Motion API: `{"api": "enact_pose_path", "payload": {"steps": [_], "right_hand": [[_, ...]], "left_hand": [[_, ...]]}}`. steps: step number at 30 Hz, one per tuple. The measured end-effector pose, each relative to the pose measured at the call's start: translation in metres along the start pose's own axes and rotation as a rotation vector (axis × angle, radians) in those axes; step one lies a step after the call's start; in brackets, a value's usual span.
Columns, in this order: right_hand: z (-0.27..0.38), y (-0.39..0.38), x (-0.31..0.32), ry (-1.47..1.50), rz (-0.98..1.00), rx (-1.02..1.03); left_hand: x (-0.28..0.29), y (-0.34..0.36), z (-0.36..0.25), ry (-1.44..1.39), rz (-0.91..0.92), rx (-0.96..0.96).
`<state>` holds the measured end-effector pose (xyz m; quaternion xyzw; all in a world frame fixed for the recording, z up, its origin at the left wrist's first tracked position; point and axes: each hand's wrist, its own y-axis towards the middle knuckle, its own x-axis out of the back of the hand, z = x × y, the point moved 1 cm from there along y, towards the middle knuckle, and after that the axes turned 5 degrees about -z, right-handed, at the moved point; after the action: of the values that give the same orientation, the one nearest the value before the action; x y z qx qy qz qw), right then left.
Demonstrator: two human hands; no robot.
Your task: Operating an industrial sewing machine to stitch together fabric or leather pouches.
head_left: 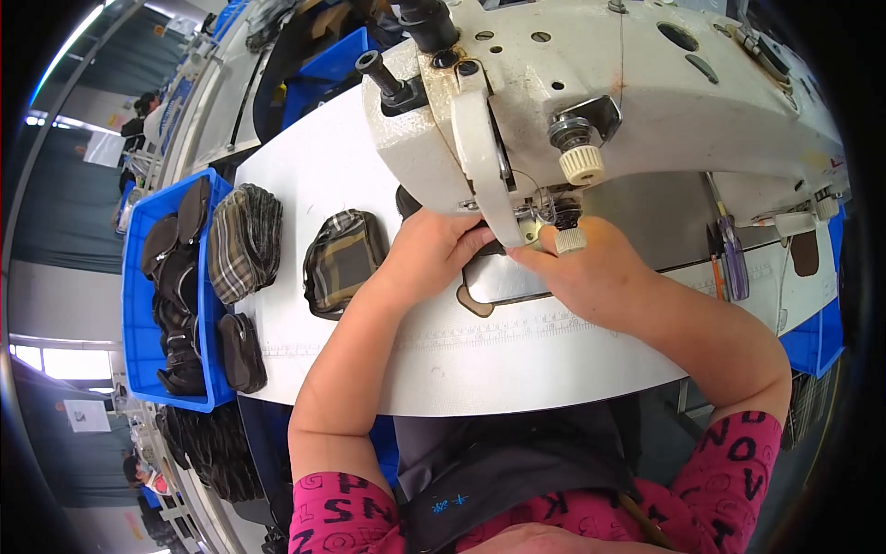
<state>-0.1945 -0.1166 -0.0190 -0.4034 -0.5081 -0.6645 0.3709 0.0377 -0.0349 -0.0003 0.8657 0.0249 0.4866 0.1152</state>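
A white industrial sewing machine (637, 74) fills the top of the head view. My left hand (434, 249) is closed on a dark fabric piece (407, 201), mostly hidden beneath the machine head. My right hand (591, 272) is bent beside the presser foot and needle, fingertips close to my left thumb; what it holds is hidden. A plaid padded pouch (340, 261) lies left of my left forearm, beside a stack of plaid pieces (243, 240). A small brown-edged flat piece (473, 305) lies below the metal plate (498, 277).
A blue bin (140, 319) of dark pouches borders the white table (443, 369), with a dark pouch (242, 354) beside it. Purple-handled snips (734, 263) lie at the right, near another blue bin (812, 337). Two other people (138, 129) work in the far left background.
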Motion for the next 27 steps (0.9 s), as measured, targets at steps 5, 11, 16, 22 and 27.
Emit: {"api": "enact_pose_path", "payload": {"steps": [5,11,16,22,27], "right_hand": [[0.003,0.003,0.002,-0.017,-0.018,0.019],[0.005,0.005,-0.002,-0.032,0.016,0.044],[0.006,0.004,-0.009,0.019,-0.007,0.029],[0.009,0.005,-0.006,0.004,-0.004,0.031],[0.012,0.006,-0.002,-0.018,0.018,0.046]], "left_hand": [[0.006,-0.001,0.002,-0.062,0.031,0.022],[0.003,-0.001,0.004,-0.129,0.076,-0.025],[-0.002,-0.003,0.003,-0.066,0.026,-0.094],[-0.003,-0.002,0.000,0.007,-0.055,-0.168],[-0.001,-0.002,-0.006,-0.060,-0.071,-0.163]]}}
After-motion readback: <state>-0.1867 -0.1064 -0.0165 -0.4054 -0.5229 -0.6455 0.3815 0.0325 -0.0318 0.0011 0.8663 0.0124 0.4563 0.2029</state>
